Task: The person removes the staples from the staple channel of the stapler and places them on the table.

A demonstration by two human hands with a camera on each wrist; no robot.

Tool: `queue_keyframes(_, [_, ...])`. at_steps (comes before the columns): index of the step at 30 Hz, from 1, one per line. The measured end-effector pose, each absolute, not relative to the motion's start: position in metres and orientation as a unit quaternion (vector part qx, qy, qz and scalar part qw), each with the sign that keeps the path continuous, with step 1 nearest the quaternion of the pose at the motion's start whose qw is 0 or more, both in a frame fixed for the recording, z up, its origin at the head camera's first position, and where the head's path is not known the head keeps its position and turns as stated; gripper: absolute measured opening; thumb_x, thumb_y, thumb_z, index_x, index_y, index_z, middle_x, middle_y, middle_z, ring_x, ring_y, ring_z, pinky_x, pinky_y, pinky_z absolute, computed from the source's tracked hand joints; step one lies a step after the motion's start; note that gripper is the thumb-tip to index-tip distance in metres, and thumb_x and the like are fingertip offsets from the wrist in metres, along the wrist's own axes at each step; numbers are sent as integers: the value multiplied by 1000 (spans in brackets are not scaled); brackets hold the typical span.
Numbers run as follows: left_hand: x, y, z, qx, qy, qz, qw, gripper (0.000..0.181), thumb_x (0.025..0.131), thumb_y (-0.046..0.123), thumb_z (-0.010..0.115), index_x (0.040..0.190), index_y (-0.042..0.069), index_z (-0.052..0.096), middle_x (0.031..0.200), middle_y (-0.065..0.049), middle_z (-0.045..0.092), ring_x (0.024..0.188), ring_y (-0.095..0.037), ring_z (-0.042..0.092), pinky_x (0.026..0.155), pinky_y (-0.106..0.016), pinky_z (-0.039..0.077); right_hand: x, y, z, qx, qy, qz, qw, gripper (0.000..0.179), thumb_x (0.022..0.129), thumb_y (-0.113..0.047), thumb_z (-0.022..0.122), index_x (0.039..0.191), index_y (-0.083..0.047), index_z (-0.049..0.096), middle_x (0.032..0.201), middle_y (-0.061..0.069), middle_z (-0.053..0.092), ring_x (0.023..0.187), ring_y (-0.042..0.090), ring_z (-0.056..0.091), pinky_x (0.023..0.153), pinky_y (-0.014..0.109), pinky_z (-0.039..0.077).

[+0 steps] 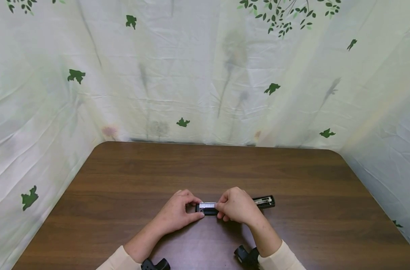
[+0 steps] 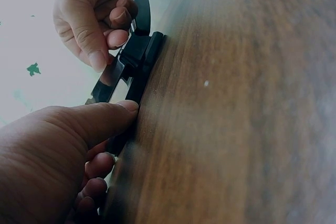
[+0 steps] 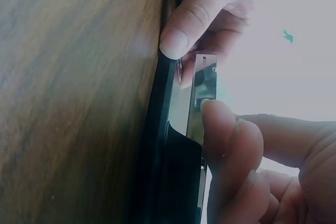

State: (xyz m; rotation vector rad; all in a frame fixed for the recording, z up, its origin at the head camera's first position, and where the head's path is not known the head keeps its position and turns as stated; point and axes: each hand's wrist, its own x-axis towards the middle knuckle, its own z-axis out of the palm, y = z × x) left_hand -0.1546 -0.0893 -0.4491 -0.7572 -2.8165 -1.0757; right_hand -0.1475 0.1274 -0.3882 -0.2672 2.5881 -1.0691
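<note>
A black stapler [image 1: 210, 212] lies on the table, swung open, with its top arm [image 1: 264, 201] folded out to the right. My left hand [image 1: 176, 213] grips the left end of its base between thumb and fingers; the thumb [image 2: 118, 109] presses the near side. From above, my right hand [image 1: 237, 206] pinches the silver metal channel [image 3: 205, 80] along the base. In the right wrist view this channel stands slightly raised from the black base [image 3: 163, 93]. Whether staples lie inside cannot be made out. The right hand covers the stapler's middle in the head view.
The brown wooden table [image 1: 205, 165] extends around both hands. A pale curtain [image 1: 198, 75] with green leaf and bird prints hangs behind it and along the sides. Black wrist devices [image 1: 247, 256] sit below the forearms near the front.
</note>
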Motion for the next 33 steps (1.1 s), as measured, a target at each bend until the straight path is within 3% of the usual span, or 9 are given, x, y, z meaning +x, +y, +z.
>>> queue_keyframes(33, [-156,-89,-450,-249,-907,-339,19,32,72,41,77,97,23,69,85,13,52,81,-7,46,69,-24,40,-149,124,-391,-96,890,-415,162,15,84,-17,65,72,-9,68,59,-3,64,50,16,59,42,29,43])
